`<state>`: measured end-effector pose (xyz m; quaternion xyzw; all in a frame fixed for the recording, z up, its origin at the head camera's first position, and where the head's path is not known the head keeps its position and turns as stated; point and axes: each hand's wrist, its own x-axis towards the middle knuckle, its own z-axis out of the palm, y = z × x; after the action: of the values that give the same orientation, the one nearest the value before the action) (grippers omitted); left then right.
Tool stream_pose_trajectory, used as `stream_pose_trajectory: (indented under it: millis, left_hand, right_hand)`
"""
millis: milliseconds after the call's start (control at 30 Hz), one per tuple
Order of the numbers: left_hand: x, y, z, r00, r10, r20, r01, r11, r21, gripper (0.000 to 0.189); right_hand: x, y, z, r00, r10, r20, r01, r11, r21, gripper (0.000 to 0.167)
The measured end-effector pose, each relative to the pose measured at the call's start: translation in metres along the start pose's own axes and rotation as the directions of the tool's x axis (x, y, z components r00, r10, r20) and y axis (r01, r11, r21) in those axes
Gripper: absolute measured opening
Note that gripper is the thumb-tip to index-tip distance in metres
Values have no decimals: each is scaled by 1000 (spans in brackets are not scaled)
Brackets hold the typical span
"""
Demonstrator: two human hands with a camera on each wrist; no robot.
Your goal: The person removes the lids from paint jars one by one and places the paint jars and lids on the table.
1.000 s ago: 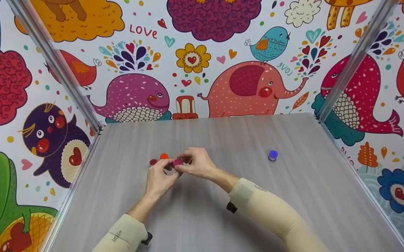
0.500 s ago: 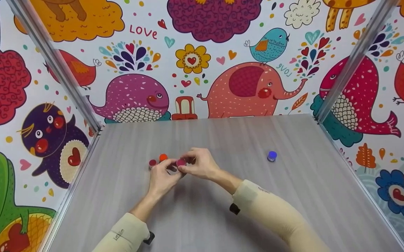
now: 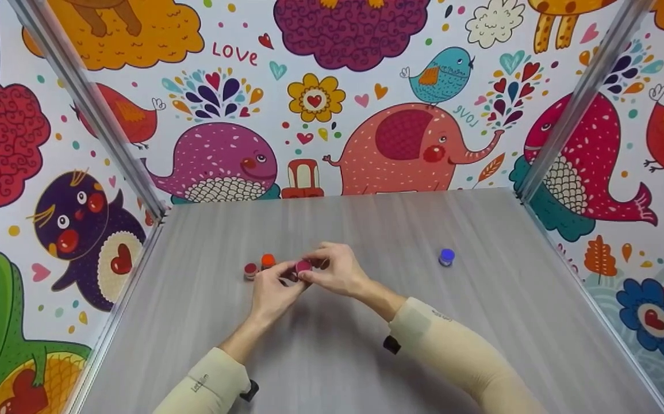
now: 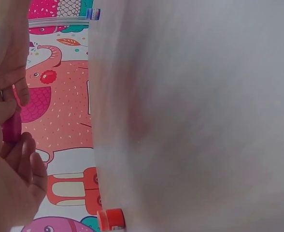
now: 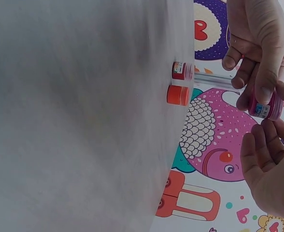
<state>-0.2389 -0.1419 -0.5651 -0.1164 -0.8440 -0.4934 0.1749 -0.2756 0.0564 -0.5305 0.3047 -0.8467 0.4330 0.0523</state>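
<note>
A small magenta paint jar [image 3: 303, 267] with a printed label is held above the table between both hands. My left hand [image 3: 274, 293] grips it from the left, its thumb lying along the side in the right wrist view. From the right, my right hand [image 3: 338, 270] pinches the same jar [image 5: 266, 107] at its other end with thumb and fingers. Just beyond the left hand stand a dark red paint jar [image 3: 250, 271] and an orange paint jar [image 3: 268, 261], side by side. Fingers hide part of the held jar.
A blue paint jar [image 3: 446, 257] stands apart on the right half of the grey table [image 3: 400, 230]. Printed walls rise at the back and both sides, with metal posts [image 3: 556, 126] at the back corners.
Both hands have shifted slightly to the right together with the magenta jar, leaving the dark red and orange jars more exposed. The standing jars have kept their places on the table.
</note>
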Motion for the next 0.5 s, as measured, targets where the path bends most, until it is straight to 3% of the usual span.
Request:
stream_pose_trajectory:
  millis: [200, 500]
  left_hand:
    - [2, 2, 4, 1000, 18, 17, -17, 1000, -12, 22]
    - [4, 4, 9, 999, -5, 33, 7, 998, -68, 21]
  right_hand:
    - [-4, 2, -6, 1000, -12, 2, 12, 1000, 12, 26]
    - [-6, 5, -13, 999, -47, 9, 47, 998, -33, 27]
